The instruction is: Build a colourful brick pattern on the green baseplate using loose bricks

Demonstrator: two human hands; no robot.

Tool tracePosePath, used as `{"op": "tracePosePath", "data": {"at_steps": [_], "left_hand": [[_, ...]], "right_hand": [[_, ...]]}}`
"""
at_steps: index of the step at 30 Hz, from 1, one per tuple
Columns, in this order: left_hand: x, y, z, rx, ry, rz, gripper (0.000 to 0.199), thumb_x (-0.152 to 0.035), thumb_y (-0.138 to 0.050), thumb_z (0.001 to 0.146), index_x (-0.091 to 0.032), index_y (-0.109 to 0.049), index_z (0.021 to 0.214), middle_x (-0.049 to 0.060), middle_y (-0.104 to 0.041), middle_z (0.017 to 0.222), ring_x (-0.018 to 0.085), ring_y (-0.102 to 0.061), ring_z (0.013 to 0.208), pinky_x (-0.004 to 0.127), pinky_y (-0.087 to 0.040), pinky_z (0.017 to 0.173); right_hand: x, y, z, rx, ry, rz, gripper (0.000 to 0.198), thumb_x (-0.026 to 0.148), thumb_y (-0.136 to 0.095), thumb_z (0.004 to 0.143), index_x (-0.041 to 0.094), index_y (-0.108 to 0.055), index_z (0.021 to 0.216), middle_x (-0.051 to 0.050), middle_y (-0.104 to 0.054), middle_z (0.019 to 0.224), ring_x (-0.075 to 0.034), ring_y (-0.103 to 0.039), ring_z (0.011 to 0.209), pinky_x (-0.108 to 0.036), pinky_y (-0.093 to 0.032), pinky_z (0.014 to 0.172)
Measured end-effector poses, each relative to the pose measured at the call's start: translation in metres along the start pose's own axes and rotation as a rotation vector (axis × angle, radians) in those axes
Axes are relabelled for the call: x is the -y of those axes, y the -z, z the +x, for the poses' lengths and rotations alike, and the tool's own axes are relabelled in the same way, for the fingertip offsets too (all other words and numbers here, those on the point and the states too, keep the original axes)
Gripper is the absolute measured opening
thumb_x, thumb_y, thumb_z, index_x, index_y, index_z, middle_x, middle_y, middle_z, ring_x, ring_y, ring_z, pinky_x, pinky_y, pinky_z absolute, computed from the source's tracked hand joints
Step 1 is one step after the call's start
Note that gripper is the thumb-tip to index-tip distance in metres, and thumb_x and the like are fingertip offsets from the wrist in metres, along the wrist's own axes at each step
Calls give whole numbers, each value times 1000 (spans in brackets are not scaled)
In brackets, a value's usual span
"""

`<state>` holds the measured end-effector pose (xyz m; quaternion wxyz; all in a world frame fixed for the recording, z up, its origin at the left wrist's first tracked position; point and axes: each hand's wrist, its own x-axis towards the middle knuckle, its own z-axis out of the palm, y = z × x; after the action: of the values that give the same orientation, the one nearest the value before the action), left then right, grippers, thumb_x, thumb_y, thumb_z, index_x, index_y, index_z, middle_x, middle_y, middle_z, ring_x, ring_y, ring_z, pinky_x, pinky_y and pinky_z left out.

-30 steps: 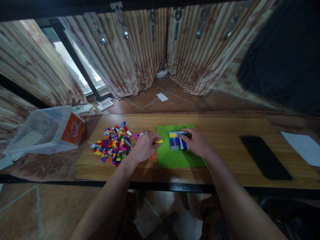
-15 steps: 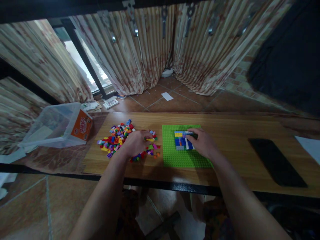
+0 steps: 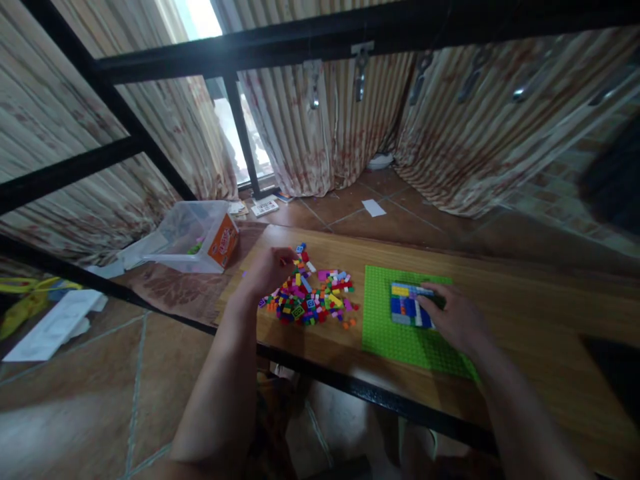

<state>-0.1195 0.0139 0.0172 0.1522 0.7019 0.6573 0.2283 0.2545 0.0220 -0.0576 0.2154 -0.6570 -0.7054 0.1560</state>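
Note:
Loose coloured toy bricks (image 3: 305,293) lie in a spread pile on the wooden board. My left hand (image 3: 270,270) is over the back left edge of this pile, its fingers curved and apart among the bricks; small pieces under the fingertips are hard to make out. On the green baseplate (image 3: 377,320) sits a flat rectangular build of building bricks (image 3: 407,307), mostly blue, with yellow, white and grey parts. My right hand (image 3: 455,317) grips the right side of that build, thumb and fingers around its back right corner. The hand covers part of the build.
A clear plastic box (image 3: 187,233) with an orange label and a few bricks inside stands left of the wooden board (image 3: 330,347). A dark flat object (image 3: 610,373) lies at the right. Black metal bars (image 3: 320,50) cross ahead, with metal clips hanging below.
My view has swung left. My left hand has gone from the pile's right side to its back left, and the bricks are spread differently. My right hand stays at the build.

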Motion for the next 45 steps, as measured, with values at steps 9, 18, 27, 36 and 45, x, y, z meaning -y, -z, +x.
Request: {"op": "tracePosePath", "data": {"at_steps": [9,18,27,36,45], "left_hand": [[-57,-46,-12,332,-456,60,20,-17,-60,78,-21,-73,93,5,-71,102,20,-64,101,30,-47,95],[-79,-66,-19,326,-433,375,15,-18,-55,81,-14,-69,85,11,-70,96,26,-64,96,40,-48,91],[-81,-75,-11,311,-397,438,22,-20,-46,91,-11,-66,95,13,-70,102,24,-65,96,35,-49,88],[-72,-60,-8,356,-338,247,18,-30,-55,89,-21,-69,93,6,-71,96,20,-67,88,28,-49,75],[-79,-68,-9,361,-375,322,13,-25,-59,82,-19,-70,83,6,-71,87,23,-66,86,33,-49,81]], "right_hand": [[-1,-2,0,-30,31,-14,45,49,-50,85,16,-69,110,-16,-68,111,-31,-63,103,-47,-47,91],[8,1,-2,-35,26,0,40,45,-51,85,16,-69,108,-15,-68,110,-30,-63,103,-46,-47,92],[12,2,-2,-45,35,3,37,41,-52,87,16,-68,110,-16,-68,111,-30,-62,104,-47,-46,95],[14,5,-3,-31,50,25,36,39,-52,88,15,-68,110,-16,-67,111,-29,-62,101,-46,-48,91],[14,3,-2,-58,64,31,31,35,-53,87,18,-68,108,-14,-68,108,-28,-62,102,-47,-46,96]]}}
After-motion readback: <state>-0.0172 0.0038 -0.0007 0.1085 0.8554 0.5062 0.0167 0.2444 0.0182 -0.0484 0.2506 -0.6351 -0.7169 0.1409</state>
